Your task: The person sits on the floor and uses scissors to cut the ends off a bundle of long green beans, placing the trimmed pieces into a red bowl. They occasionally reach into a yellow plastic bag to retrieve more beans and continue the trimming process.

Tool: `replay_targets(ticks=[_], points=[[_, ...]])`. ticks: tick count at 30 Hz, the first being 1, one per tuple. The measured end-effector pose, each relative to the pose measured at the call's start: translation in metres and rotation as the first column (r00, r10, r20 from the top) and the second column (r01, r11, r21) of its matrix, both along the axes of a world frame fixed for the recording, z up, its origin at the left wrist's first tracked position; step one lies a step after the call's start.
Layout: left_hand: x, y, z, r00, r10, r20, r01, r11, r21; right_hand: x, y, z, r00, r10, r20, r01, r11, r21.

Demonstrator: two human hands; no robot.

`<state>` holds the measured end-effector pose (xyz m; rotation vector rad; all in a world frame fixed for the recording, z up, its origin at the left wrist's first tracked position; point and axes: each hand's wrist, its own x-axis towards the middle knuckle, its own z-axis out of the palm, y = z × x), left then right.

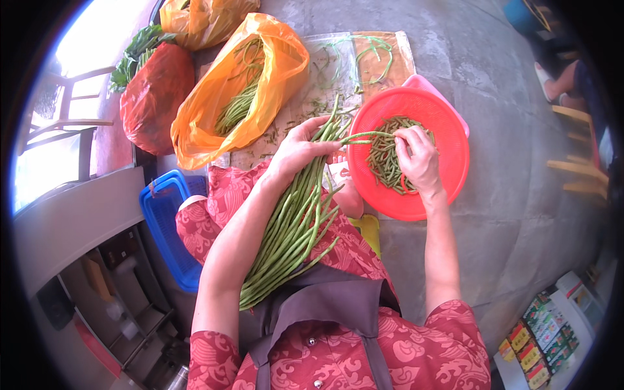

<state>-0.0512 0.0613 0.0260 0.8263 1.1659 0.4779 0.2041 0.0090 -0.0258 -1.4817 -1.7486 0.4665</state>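
Observation:
A long bunch of green yard-long beans (292, 219) lies across my lap, and my left hand (304, 148) is closed around its upper end. One or two beans reach from that hand to my right hand (417, 153), whose fingertips pinch them above a red plastic colander (453, 170). Short bean pieces (385, 158) are heaped inside the colander, partly hidden by my right hand. An orange loop (407, 185) shows below that hand. More long beans (241, 105) lie in an open orange plastic bag (287, 58) on the left.
A red bag (156, 97) of leafy greens (131, 58) and another orange bag (200, 22) stand upper left. A blue plastic basket (168, 234) is beside my leg. Flattened cardboard (385, 58) bears green ties and bean scraps. A pink tray (438, 95) sits under the colander. Another person's legs (560, 87) show far right.

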Motion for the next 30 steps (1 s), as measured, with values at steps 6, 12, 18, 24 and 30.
replay_targets(ticks=[6, 12, 18, 24, 30], points=[[0.004, -0.002, -0.006, 0.999, 0.032, 0.011, -0.032, 0.999, 0.030, -0.015, -0.002, -0.003, 0.892, -0.216, -0.396, 0.145, 0.969, -0.201], [0.008, -0.002, -0.008, 0.994, 0.060, 0.087, -0.066, 0.996, 0.064, -0.048, 0.030, -0.019, 0.720, -0.404, -0.564, 0.372, 0.911, -0.178], [0.004, 0.002, -0.004, 0.984, 0.147, 0.102, -0.159, 0.981, 0.113, -0.092, 0.054, -0.015, -0.128, -0.418, -0.899, -0.176, 0.902, -0.394], [0.001, 0.006, -0.001, 0.996, 0.067, 0.050, -0.076, 0.979, 0.187, -0.103, 0.050, 0.014, 0.308, -0.293, -0.905, -0.015, 0.950, -0.312], [0.004, 0.016, -0.001, 0.969, 0.112, 0.221, -0.146, 0.979, 0.144, -0.091, 0.047, 0.027, 0.969, 0.017, -0.247, 0.043, 0.971, 0.236]])
